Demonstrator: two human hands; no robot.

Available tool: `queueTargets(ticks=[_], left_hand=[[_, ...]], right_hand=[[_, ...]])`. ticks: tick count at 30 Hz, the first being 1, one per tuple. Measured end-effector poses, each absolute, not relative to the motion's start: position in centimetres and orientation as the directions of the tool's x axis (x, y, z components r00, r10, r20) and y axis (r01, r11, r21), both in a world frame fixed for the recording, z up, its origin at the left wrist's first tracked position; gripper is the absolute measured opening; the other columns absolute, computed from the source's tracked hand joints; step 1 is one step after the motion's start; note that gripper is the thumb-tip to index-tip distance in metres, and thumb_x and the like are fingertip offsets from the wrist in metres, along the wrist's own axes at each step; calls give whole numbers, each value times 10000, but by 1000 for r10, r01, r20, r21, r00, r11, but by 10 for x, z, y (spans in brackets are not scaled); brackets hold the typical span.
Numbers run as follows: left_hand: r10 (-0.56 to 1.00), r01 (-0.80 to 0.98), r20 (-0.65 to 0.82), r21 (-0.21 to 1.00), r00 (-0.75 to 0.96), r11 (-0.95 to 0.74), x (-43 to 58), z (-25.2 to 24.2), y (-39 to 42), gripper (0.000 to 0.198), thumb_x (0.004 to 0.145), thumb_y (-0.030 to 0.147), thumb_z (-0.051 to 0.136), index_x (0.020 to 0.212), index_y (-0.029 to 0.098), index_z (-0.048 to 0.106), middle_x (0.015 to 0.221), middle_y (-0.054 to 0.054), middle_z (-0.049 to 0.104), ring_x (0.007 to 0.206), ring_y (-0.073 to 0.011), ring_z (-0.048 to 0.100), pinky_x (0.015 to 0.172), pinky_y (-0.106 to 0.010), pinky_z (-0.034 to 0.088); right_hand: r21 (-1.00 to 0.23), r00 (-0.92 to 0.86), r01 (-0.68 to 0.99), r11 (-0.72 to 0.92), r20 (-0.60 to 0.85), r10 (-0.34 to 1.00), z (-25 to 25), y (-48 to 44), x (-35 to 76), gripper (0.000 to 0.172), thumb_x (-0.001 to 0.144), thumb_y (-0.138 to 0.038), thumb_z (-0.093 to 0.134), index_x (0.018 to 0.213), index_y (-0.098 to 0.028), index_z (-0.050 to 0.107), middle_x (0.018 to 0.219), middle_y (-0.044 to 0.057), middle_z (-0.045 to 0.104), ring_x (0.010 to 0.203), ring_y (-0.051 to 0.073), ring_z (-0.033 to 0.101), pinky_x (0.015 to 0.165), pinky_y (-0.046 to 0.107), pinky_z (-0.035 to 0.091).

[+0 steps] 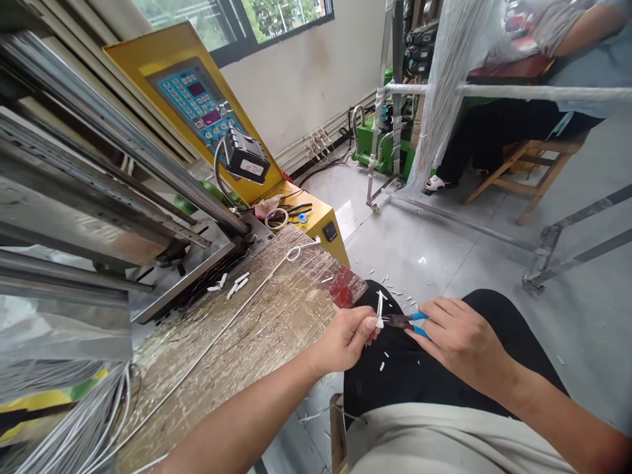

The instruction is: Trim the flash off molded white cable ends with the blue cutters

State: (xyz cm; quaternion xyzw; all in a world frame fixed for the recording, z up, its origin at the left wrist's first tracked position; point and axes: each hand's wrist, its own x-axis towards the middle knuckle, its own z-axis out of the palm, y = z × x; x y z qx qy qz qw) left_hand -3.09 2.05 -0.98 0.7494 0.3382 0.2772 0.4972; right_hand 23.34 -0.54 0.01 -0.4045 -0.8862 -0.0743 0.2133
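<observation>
Sm. white part pinched in L hand; blue-handled pliers gripped in R hand, tips held right by part

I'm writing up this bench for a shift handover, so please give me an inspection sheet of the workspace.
Surface: worktable with a streaked, scratched-looking top; reddish patch at one corner.
Items in use: small white piece and blue-handled pliers; tips close to the piece, contact unclear.
Clutter: white offcuts on the worktable, floor and dark trousers.
Hands: left hand pinches the white piece; right hand grips the pliers.
Cables: white cable across the worktable, looped near its far end; bundle of pale cables at lower left.
Surroundings: metal machine and yellow control panel at left; wheeled rack and seated person beyond.
</observation>
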Motion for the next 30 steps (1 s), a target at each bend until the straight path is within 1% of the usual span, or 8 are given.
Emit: queueTargets(ticks=[5, 9, 13, 19, 22, 25, 27, 30], left_hand=[[822, 163, 15, 978, 569, -131, -27, -10, 19, 542, 1105, 496, 345, 801, 147, 626, 692, -31, 601, 632, -118, 577, 660, -245, 446], [824, -40, -108, 987, 556, 156, -21, -15, 17, 606, 1079, 562, 396, 729, 130, 637, 597, -36, 601, 545, -118, 577, 584, -245, 451], [762, -187, -220, 894, 609, 407, -18, -19, 18, 564, 1013, 618, 520, 721, 143, 599, 600, -33, 623, 460, -124, 575, 466, -245, 451], [777, -188, -204, 904, 596, 383, -15, -16, 17, 594, 982, 683, 531, 703, 160, 558, 597, -18, 605, 472, -105, 552, 486, -236, 445], [891, -82, -194, 965, 410, 247, -11, -16, 14, 576, 882, 666, 707, 662, 159, 546, 532, 18, 557, 455, -70, 482, 485, -210, 365], [931, 26, -220, 975, 290, 222, -8, -18, 14, 543, 891, 598, 739, 636, 153, 561, 516, 14, 561, 450, -68, 479, 479, -209, 350], [911, -8, -207, 974, 357, 225, -9, -18, 16, 530, 949, 601, 661, 689, 144, 594, 572, -4, 596, 490, -85, 529, 514, -218, 400], [849, -113, -153, 964, 506, 241, -12, -16, 20, 521, 994, 598, 593, 754, 136, 607, 620, -10, 597, 541, -95, 559, 578, -232, 437]], right_hand=[[-83, -537, 764, 640, 470, 701, -8, -13, 230, 355, 980, -238, 682, 668, -197, 519, 726, 28, 559, 707, 181, 491, 693, 350, 380], [-132, -476, 772, 622, 529, 703, -9, -16, 226, 316, 978, -220, 679, 702, -170, 534, 928, 93, 667, 856, 218, 585, 785, 375, 441], [-206, -486, 729, 653, 517, 705, -5, -15, 224, 310, 987, -205, 660, 714, -164, 519, 1055, 121, 677, 963, 250, 607, 865, 411, 467], [-421, -475, 645, 638, 433, 766, -9, -17, 219, 297, 1026, -219, 615, 747, -179, 520, 910, 49, 643, 779, 151, 566, 724, 308, 444], [-549, -376, 649, 527, 372, 849, -10, -27, 210, 356, 1048, -260, 587, 711, -188, 500, 803, 13, 596, 670, 112, 515, 634, 288, 392], [-745, -275, 594, 303, 166, 947, -7, -38, 204, 445, 1061, -382, 571, 672, -190, 474, 735, -5, 555, 613, 101, 458, 598, 290, 360], [-871, -257, 489, 54, -84, 963, -3, -43, 203, 488, 1056, -485, 559, 674, -191, 482, 726, -3, 543, 650, 112, 461, 624, 285, 373], [-908, -294, 276, -315, -391, 872, 3, -46, 208, 565, 996, -645, 577, 669, -187, 533, 685, 16, 552, 668, 135, 461, 628, 296, 362]])
